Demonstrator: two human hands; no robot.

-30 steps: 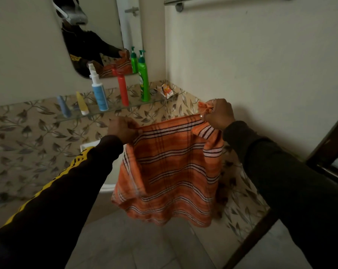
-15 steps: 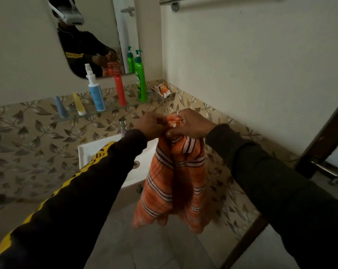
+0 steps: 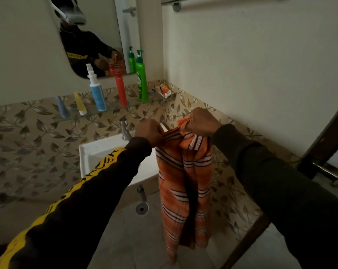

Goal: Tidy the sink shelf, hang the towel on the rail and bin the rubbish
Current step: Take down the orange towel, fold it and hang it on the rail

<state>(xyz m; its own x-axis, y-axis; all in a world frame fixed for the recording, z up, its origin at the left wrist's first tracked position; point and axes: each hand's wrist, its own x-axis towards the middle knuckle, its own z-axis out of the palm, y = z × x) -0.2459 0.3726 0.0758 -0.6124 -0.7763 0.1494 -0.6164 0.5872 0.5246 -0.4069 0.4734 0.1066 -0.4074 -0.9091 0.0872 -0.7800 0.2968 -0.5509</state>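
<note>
One orange striped cloth towel (image 3: 183,183), gripped by your two hands in front of the white sink (image 3: 90,152).
Your left hand (image 3: 148,133) and right hand (image 3: 201,123) each clutch its top edge; five bottles and one crumpled orange wrapper (image 3: 165,90) sit on the glass shelf (image 3: 113,111).

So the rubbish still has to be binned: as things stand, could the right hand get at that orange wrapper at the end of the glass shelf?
Probably not yet. The right hand grips the towel, so its fingers are occupied. The wrapper lies uncovered at the shelf end, above and behind the hand, with nothing between.
</note>
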